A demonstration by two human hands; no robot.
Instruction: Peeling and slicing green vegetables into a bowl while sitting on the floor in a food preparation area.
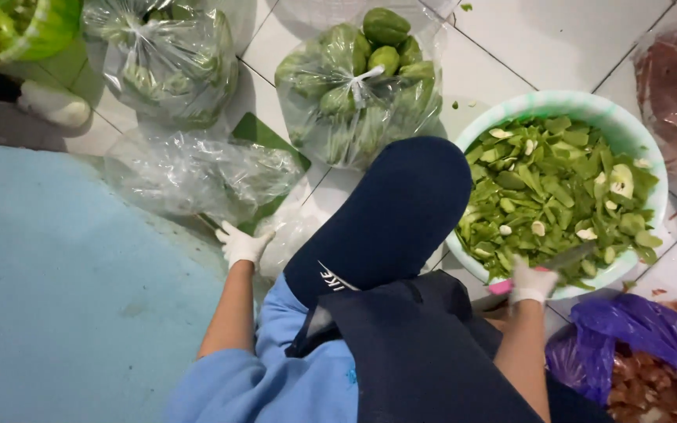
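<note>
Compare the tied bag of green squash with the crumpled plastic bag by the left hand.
The tied bag of green squash bulges, knotted shut; the crumpled plastic bag lies slack, nearly flat. The squash bag sits apart from the left hand; the crumpled bag lies right beside it. Both are clear plastic.

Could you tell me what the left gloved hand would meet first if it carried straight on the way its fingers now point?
The left hand points up and away from the body. First in that line is most likely the crumpled clear plastic bag lying over the green board, seemingly almost at the fingertips, though depth is unclear.
</note>
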